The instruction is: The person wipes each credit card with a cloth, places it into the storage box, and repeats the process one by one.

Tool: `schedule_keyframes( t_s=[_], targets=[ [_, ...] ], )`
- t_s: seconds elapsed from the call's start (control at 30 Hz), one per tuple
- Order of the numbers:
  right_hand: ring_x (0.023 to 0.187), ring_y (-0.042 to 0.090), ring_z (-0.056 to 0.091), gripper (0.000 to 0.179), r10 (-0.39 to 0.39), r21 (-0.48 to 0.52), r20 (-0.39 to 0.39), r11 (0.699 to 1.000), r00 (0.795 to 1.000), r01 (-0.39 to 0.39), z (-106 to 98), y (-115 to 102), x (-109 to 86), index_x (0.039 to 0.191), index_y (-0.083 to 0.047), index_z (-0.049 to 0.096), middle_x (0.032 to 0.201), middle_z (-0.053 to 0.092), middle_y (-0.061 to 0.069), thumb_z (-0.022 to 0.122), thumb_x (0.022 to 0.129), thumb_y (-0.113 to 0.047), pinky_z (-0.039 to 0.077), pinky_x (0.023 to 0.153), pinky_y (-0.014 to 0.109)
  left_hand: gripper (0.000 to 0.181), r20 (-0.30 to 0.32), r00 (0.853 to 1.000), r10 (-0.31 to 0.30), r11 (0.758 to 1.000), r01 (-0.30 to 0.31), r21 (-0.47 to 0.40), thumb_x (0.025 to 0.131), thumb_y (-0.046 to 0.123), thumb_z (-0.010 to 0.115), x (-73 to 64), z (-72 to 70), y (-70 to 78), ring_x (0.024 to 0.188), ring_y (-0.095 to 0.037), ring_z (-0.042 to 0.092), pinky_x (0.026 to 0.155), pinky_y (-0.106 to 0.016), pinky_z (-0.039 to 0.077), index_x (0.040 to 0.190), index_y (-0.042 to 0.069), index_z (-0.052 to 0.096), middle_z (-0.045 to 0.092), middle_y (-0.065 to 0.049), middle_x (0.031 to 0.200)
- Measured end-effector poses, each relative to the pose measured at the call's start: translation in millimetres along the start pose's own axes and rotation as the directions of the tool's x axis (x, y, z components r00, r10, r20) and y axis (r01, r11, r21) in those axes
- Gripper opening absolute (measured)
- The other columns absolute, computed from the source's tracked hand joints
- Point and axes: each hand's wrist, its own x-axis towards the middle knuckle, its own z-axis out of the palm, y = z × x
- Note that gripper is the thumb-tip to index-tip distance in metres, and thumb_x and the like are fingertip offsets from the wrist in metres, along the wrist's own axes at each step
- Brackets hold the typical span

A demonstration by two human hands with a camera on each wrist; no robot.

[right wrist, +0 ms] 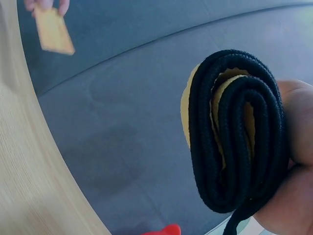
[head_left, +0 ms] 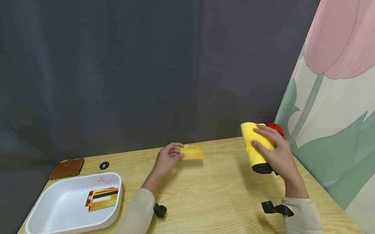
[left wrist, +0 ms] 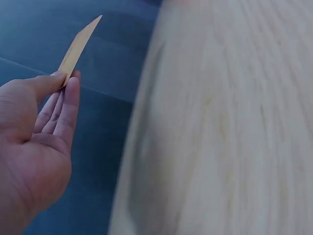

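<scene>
Between thumb and fingers my left hand (head_left: 168, 161) pinches a yellow bank card (head_left: 192, 152) by its left end, held up over the table. In the left wrist view the card (left wrist: 79, 49) appears nearly edge-on, gripped at its lower end by the thumb and fingertips. My right hand (head_left: 280, 156) grips a rolled yellow cloth (head_left: 254, 145) with a black edge, raised above the table on the right. The right wrist view looks at the end of the roll, where black layers (right wrist: 238, 127) spiral around yellow ones.
A white plastic tray (head_left: 68, 232) stands at the left, with several cards (head_left: 103, 199) inside near its right wall. Behind it lie a brown leather wallet (head_left: 67, 168) and a black round chip (head_left: 104, 165). Something red (head_left: 274, 129) shows behind the right hand. A dark curtain (head_left: 158, 68) borders the table's back.
</scene>
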Motion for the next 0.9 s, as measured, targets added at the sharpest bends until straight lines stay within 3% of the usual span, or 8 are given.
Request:
schedule_keyframes(
  t_s=[0.13,0.37,0.43,0.7,0.9],
  targets=[
    [0.124,-0.003,0.046,0.043,-0.024,0.014,0.000,1.000,1.000,0.024,2.3,-3.1,-0.1,0.137,-0.018,0.068,0.152,0.056,0.004,0.076,0.095,-0.018,0.046,0.080,0.011,0.033,-0.045,0.999,0.006,0.999,-0.008,-0.034,0.095,0.011,0.075,-16.7,-10.3,16.1,0.096,-0.017,0.074,0.095,-0.057,0.059,0.127,0.017,0.069,0.070,-0.010,0.107],
    [0.128,-0.001,0.048,0.043,-0.076,0.083,0.014,0.994,0.997,0.075,10.3,-13.9,1.1,0.134,-0.016,0.070,0.150,0.058,0.005,0.077,0.093,-0.011,0.048,0.080,0.012,0.037,-0.101,0.994,0.047,0.999,-0.049,-0.023,0.092,0.015,0.079,-44.9,-26.2,33.7,0.095,-0.011,0.073,0.084,-0.027,0.063,0.128,0.017,0.069,0.072,-0.013,0.110],
    [0.128,0.000,0.048,0.043,-0.082,0.094,0.024,0.992,0.996,0.079,13.0,-17.7,1.2,0.134,-0.016,0.070,0.150,0.057,0.004,0.077,0.093,-0.011,0.048,0.080,0.013,0.039,-0.107,0.992,0.063,0.998,-0.065,-0.017,0.092,0.016,0.080,-51.5,-30.3,36.1,0.095,-0.010,0.073,0.083,-0.023,0.062,0.129,0.017,0.069,0.073,-0.014,0.111],
    [0.131,-0.002,0.048,0.042,-0.127,0.142,0.073,0.983,0.989,0.116,31.4,-31.0,1.8,0.132,-0.013,0.071,0.149,0.058,0.004,0.077,0.092,-0.006,0.049,0.085,0.012,0.042,-0.121,0.989,0.080,0.996,-0.083,-0.022,0.092,0.013,0.079,-72.3,-43.6,42.7,0.093,-0.007,0.072,0.081,-0.022,0.062,0.132,0.014,0.067,0.072,-0.018,0.112],
    [0.130,-0.001,0.051,0.043,-0.208,0.183,0.124,0.966,0.970,0.184,54.8,-49.2,1.4,0.130,-0.014,0.072,0.148,0.059,0.003,0.079,0.089,-0.003,0.051,0.082,0.012,0.045,-0.118,0.987,0.109,0.991,-0.116,-0.062,0.092,0.012,0.079,-78.6,-48.8,45.3,0.092,-0.007,0.071,0.081,-0.022,0.062,0.135,0.012,0.066,0.071,-0.020,0.114]
  ],
)
